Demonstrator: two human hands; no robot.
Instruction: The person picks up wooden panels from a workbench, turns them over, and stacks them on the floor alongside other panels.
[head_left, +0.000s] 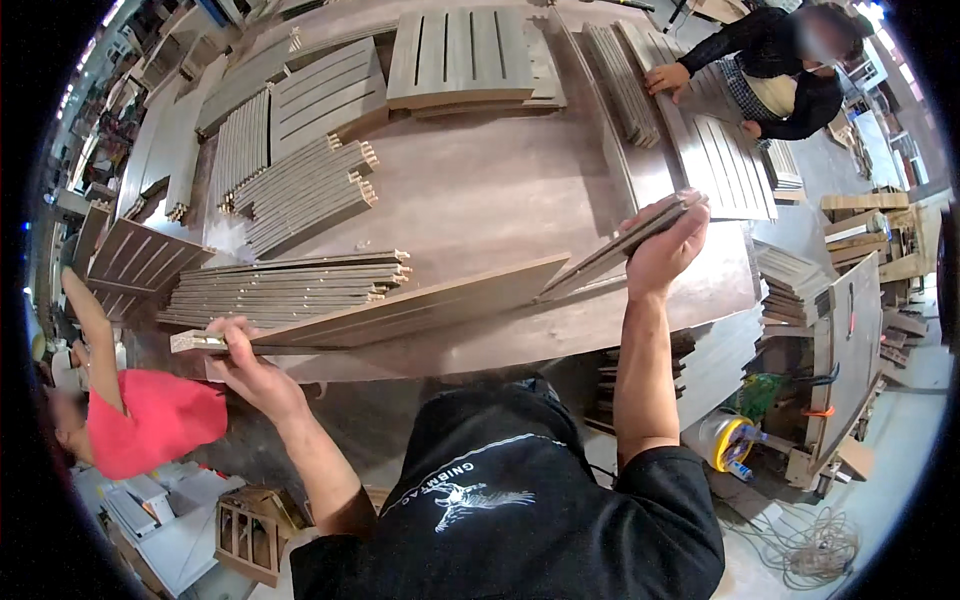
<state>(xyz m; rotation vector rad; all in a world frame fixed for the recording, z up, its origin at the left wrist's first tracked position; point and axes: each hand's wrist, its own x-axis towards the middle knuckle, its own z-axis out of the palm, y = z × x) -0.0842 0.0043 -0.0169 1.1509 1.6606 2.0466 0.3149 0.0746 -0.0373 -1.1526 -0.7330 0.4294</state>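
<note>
Panel (430,308), long and wooden, lies slantwise over the near side of the table (480,190), in front of the person's body, its left end in the left hand (255,375). That hand pinches the end between thumb and fingers. The right hand (665,250), raised higher, is curled around the upper end of slim wooden pieces (600,261), which slope down toward the panel's right end; whether the two touch there cannot be determined. Nor is it clear whether the panel's lower edge bears on the table. Just behind the panel lies a stack of slats (290,288); slotted boards (460,60) are piled at the far side. A co-worker's hand (668,80) rests on boards at upper right, well apart from the work. In this inspector's judgement, the step in hand is handling and lining up the pieces, with no joint confirmed. The next move appears to call for a steady left pinch, a controlled lowering of the right hand, and a check of the meeting ends, since uneven support could let the panel twist or slip.
</note>
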